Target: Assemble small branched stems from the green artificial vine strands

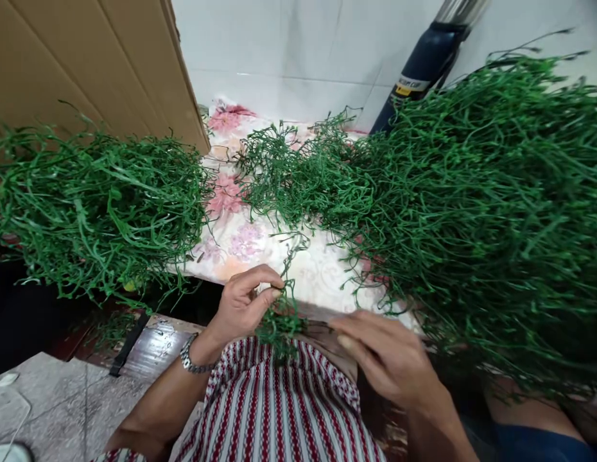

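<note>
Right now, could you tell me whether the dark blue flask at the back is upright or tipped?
Tipped: the dark blue flask leans against the white tiled wall.

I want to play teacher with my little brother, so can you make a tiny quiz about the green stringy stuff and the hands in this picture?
1. True or false: the left hand pinches a green sprig between thumb and fingers.
2. Which green pile is bigger? A) the left pile B) the right pile
3. Fill in: the wrist of the left hand wears a metal ____.

Key
1. True. The right hand is beside it, but blurred, so its grip cannot be told.
2. B. It spreads over the flowered cloth to the right edge of the picture.
3. Watch.
</note>
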Demonstrator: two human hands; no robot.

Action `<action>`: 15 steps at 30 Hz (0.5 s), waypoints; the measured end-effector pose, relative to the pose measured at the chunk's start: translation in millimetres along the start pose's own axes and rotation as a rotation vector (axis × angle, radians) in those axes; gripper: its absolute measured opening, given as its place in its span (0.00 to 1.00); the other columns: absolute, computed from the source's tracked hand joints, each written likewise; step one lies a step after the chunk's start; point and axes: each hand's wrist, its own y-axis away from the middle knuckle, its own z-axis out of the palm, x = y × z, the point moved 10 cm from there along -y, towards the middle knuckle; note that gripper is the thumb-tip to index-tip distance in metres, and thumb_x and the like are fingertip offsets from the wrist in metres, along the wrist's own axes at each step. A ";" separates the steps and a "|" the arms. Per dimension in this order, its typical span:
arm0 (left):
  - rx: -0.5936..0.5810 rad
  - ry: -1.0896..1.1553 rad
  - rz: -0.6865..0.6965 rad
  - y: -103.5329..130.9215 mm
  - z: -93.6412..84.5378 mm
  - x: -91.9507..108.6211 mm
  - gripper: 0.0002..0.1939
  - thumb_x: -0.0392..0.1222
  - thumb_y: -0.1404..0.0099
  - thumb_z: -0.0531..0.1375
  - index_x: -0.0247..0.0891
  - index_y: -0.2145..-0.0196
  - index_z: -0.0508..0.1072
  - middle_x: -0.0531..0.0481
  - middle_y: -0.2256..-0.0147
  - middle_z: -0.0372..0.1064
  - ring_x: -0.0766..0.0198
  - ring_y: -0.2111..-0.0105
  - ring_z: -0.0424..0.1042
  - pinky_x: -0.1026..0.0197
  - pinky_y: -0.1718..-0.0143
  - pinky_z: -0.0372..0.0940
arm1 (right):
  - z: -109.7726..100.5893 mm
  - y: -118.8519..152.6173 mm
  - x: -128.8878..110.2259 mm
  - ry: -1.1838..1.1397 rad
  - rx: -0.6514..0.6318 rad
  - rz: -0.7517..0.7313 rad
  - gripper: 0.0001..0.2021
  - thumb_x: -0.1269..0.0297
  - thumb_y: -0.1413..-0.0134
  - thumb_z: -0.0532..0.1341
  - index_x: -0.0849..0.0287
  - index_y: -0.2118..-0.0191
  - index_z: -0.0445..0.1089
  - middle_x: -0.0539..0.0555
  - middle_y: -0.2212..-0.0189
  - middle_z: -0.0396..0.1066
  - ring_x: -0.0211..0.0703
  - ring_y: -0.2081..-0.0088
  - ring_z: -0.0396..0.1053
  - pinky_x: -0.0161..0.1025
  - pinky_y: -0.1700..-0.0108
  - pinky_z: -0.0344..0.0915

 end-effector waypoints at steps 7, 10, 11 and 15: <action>-0.258 0.208 -0.159 16.3 20.1 -21.9 0.11 0.32 0.44 0.62 0.38 0.62 0.75 0.49 0.69 0.75 0.67 0.70 0.73 0.69 0.69 0.66 | -13.1 -36.3 8.4 0.128 0.166 -0.113 0.18 0.70 0.46 0.58 0.59 0.49 0.65 0.61 0.49 0.64 0.51 0.45 0.59 0.53 0.44 0.59; -0.332 0.238 -0.185 22.2 25.3 -28.1 0.13 0.32 0.43 0.61 0.41 0.59 0.75 0.49 0.65 0.76 0.67 0.69 0.74 0.68 0.67 0.67 | 5.9 -37.2 13.8 0.035 0.075 -0.155 0.08 0.70 0.45 0.57 0.61 0.59 0.69 0.59 0.56 0.69 0.47 0.50 0.64 0.49 0.49 0.63; -0.345 0.217 -0.192 22.9 25.4 -28.5 0.14 0.32 0.42 0.61 0.41 0.58 0.74 0.48 0.65 0.75 0.66 0.68 0.73 0.67 0.66 0.67 | 9.6 -35.8 15.4 0.010 0.061 -0.148 0.07 0.70 0.44 0.56 0.62 0.61 0.69 0.58 0.60 0.71 0.46 0.54 0.66 0.47 0.51 0.64; -0.274 -0.012 -0.132 12.7 18.0 -9.9 0.13 0.35 0.40 0.58 0.38 0.56 0.73 0.45 0.62 0.72 0.62 0.60 0.70 0.61 0.59 0.65 | 21.9 -31.7 13.8 0.024 -0.019 -0.105 0.07 0.69 0.42 0.54 0.63 0.62 0.69 0.55 0.69 0.71 0.42 0.64 0.67 0.44 0.57 0.63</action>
